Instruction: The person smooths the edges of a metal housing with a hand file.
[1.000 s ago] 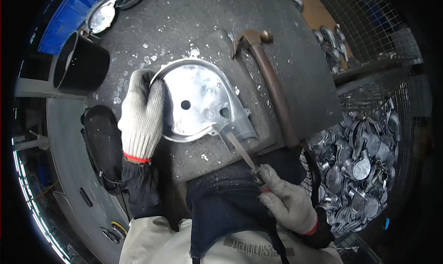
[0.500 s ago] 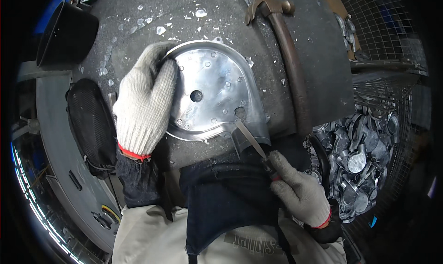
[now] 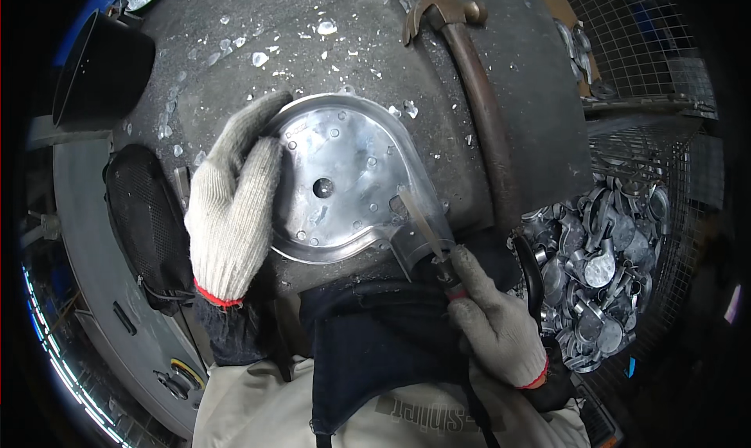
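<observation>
A shiny round metal housing (image 3: 344, 162) with a short spout at its lower right lies on the dark work surface. My left hand (image 3: 235, 205), in a white knit glove, grips its left rim, thumb side over the face and other fingers around the edge. My right hand (image 3: 497, 315), also gloved, is closed around the dark handle of a file-like tool (image 3: 425, 223) with a narrow flat blade. The blade's tip, slightly blurred, lies at the irregular hole near the spout. Whether it touches the hole's edge I cannot tell.
A claw hammer (image 3: 477, 80) lies right of the housing. Pale chips (image 3: 260, 59) litter the surface beyond. A black container (image 3: 106, 68) and black mesh pouch (image 3: 149, 221) are at left. A wire basket (image 3: 665, 237) at right holds many metal castings (image 3: 598, 272).
The housing and my left hand have come nearer to me. The blade's tip has moved from the hole's lower edge up along it. My right hand has shifted slightly up and left.
</observation>
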A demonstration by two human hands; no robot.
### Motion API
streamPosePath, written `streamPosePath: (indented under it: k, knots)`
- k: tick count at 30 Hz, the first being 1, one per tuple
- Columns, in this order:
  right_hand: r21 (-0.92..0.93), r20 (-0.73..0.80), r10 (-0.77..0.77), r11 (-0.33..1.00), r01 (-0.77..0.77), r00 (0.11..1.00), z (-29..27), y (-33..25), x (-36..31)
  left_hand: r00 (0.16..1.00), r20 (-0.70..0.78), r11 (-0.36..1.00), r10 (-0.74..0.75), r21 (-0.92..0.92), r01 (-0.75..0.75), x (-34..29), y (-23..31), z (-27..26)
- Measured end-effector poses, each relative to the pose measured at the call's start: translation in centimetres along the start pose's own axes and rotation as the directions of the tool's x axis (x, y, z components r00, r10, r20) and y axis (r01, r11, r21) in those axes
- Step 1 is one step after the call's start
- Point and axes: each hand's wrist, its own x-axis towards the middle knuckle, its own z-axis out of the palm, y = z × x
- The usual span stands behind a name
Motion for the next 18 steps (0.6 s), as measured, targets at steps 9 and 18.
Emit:
streamPosePath:
  k: [9,18]
  knots:
    - [-0.01,0.036,0.098,0.995,-0.098,0.995,-0.2,-1.3,-0.4,1.0,-0.004,0.999,-0.022,-0.026,0.022,-0.5,0.2,-0.4]
    - [-0.061,-0.015,0.063,0.996,-0.064,0.998,-1.0,-3.1,0.0,0.988,0.085,0.975,-0.131,-0.168,0.144,-1.7,0.2,0.2]
